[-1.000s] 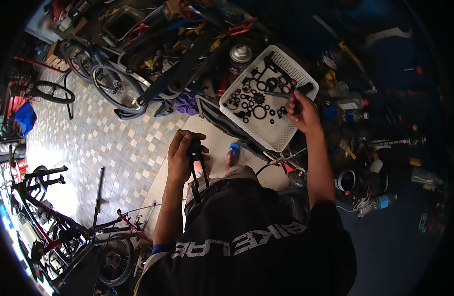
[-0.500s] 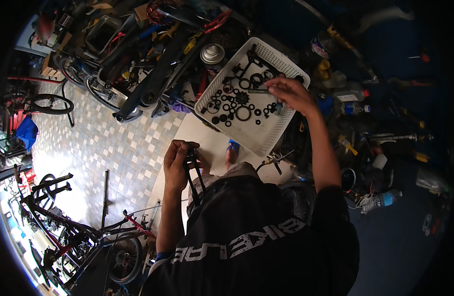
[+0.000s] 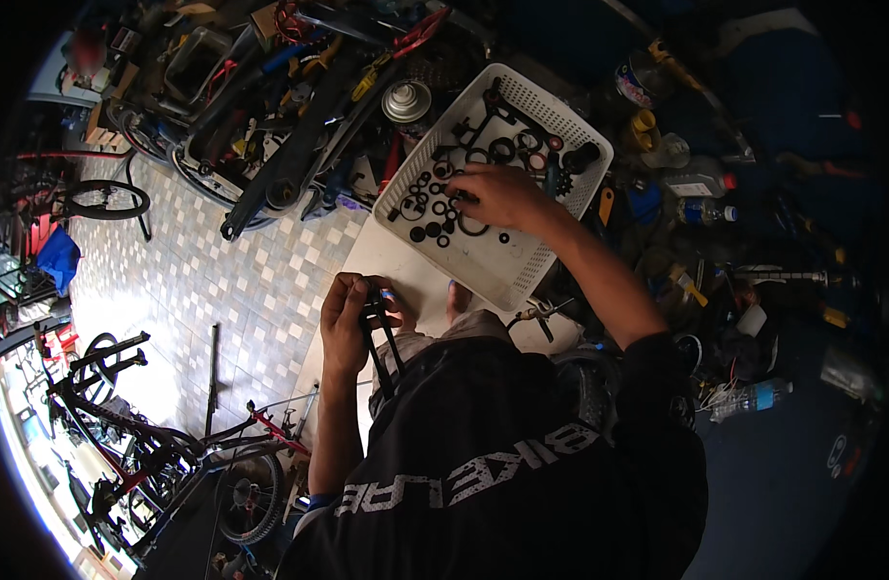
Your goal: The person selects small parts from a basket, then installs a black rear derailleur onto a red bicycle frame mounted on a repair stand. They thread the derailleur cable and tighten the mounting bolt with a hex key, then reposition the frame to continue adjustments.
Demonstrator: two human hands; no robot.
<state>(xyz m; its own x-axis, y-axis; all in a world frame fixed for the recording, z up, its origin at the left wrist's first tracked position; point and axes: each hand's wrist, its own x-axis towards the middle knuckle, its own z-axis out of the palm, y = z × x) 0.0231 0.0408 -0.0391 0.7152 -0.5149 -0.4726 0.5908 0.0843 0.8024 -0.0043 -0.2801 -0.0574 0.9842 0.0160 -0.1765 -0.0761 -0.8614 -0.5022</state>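
Two bare hands. Left hand (image 3: 346,314), closed: holds one black part with two slender, straight legs (image 3: 378,353), below left of one white rectangular plastic tray with perforated walls (image 3: 507,280). Right hand (image 3: 507,198): inside tray, fingers bent down over small black round rings (image 3: 437,207), too many to count; can't tell if gripping any. Two solid black discs (image 3: 433,230) nearby. One silver dome-topped can (image 3: 406,101) beside tray.

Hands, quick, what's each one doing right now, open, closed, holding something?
Left hand: closed on a black two-pronged object.
Right hand: partly curled over small dark parts in the white basket; whether it grips one cannot be told.
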